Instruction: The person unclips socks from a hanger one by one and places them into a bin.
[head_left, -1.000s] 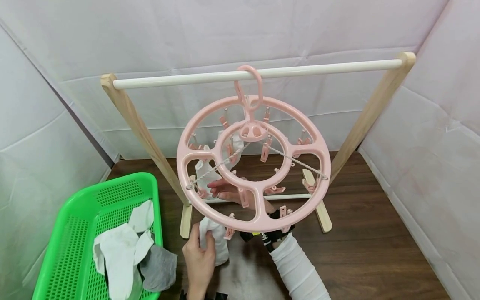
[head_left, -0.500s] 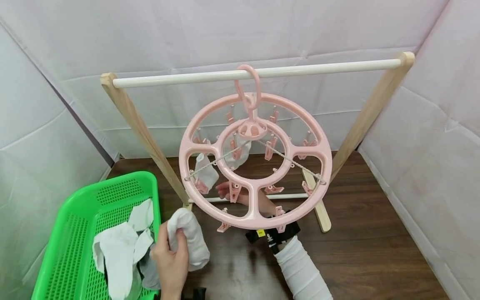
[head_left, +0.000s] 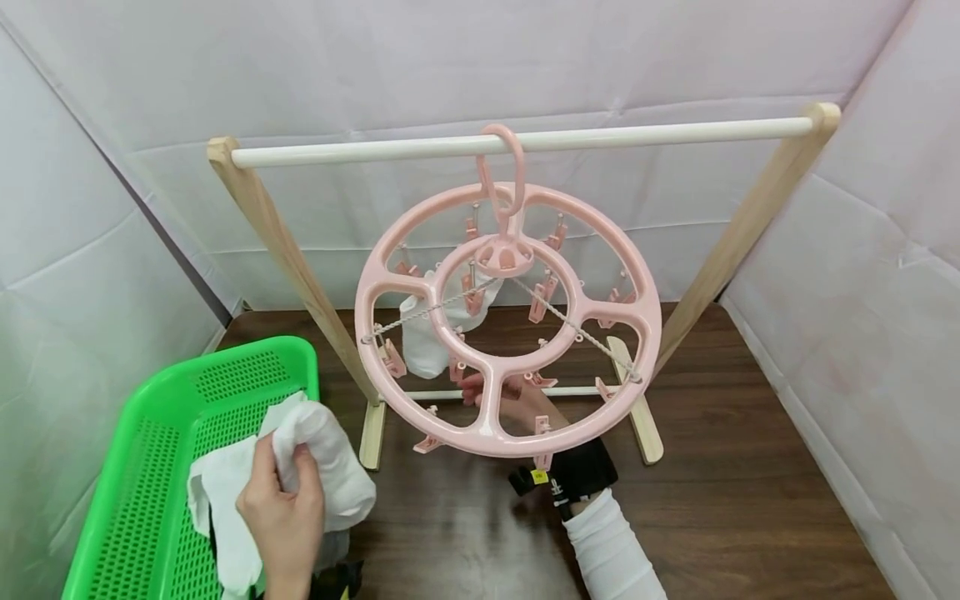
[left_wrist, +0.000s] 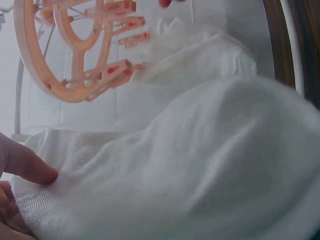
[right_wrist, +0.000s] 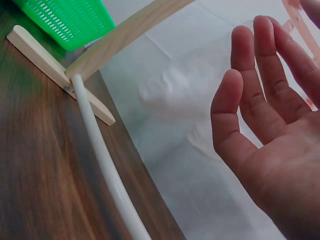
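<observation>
My left hand [head_left: 283, 518] pinches a white sock [head_left: 333, 467] by its cuff, thumb on the near side. The sock droops over the green basket's right edge; in the left wrist view its ribbed cuff lies under the thumb [left_wrist: 37, 167]. My right hand [head_left: 521, 403] is beneath the pink round clip hanger [head_left: 504, 256], partly hidden by its ring. Its fingers are relaxed and hold nothing in the right wrist view. White socks [head_left: 423, 343] hang from clips at the hanger's left and back. Other pink clips [head_left: 542, 433] dangle without socks.
The green basket [head_left: 112, 475] at left holds white socks [head_left: 228, 492] and a grey one, mostly covered. A wooden rack [head_left: 277, 242] with a white top bar [head_left: 637, 137] carries the hanger. Its lower bar [right_wrist: 105, 155] runs close to my right hand. White cloth walls surround the brown table [head_left: 750, 467].
My left hand has carried the white sock leftward from below the hanger to the basket. My right hand has drawn away from the hanging socks, slightly rightward. The hanger has swung and turned a little.
</observation>
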